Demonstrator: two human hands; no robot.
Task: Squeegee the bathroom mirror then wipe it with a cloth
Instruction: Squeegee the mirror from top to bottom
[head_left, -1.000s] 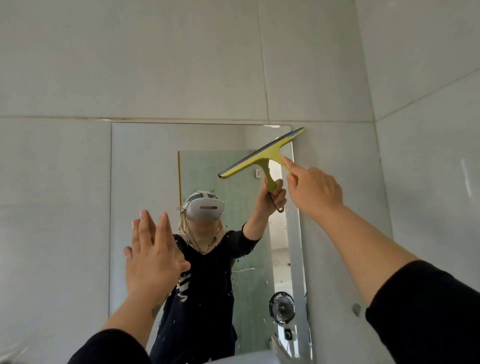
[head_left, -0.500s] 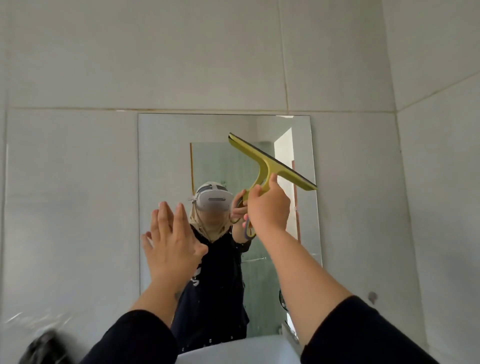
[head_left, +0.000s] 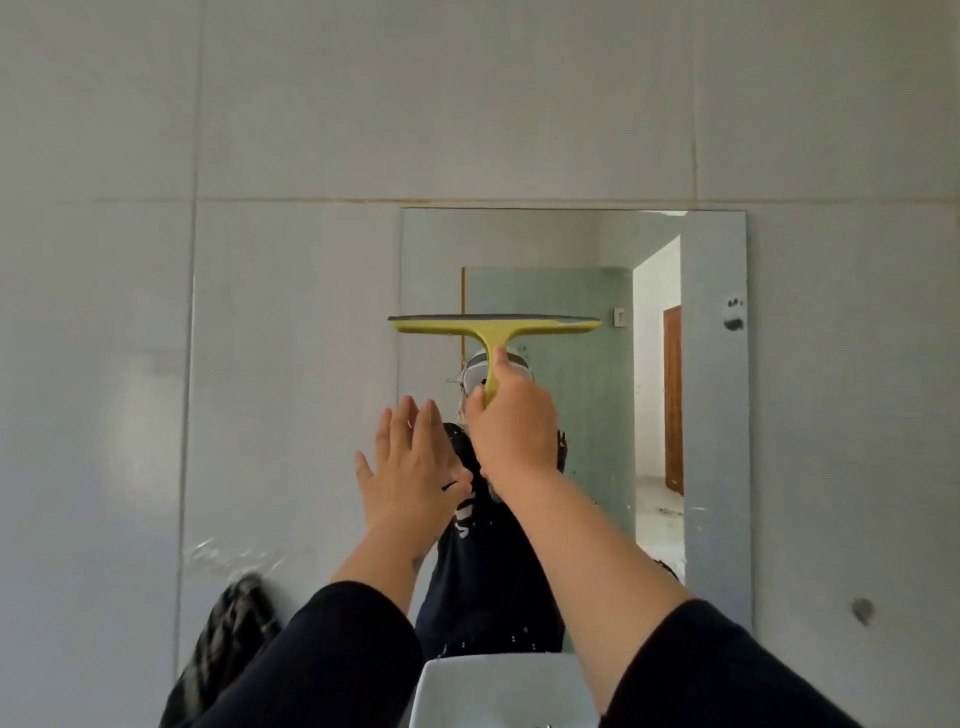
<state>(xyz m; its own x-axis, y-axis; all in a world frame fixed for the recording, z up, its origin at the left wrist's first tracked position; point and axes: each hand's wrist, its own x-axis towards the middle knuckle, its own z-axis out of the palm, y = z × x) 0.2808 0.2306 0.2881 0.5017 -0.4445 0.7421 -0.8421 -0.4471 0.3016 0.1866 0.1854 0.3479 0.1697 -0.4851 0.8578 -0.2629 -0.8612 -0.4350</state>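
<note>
Nearest, the sink (head_left: 498, 686) rim sits below two dark sleeves. The left hand (head_left: 410, 473) is spread flat and empty near the mirror's left edge, probably for balance. The right hand (head_left: 511, 431) grips the squeegee (head_left: 493, 325) handle, blade level across the left half of the mirror (head_left: 714, 415), seemingly for a downward stroke. A checked cloth (head_left: 223, 644) waits lower left.

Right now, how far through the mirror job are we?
Squeegeeing is under way: the right hand holds the yellow squeegee level on the mirror, below the top edge. Droplets remain lower down. The left hand is open. The cloth wipe is left; a checked cloth hangs nearby.
</note>
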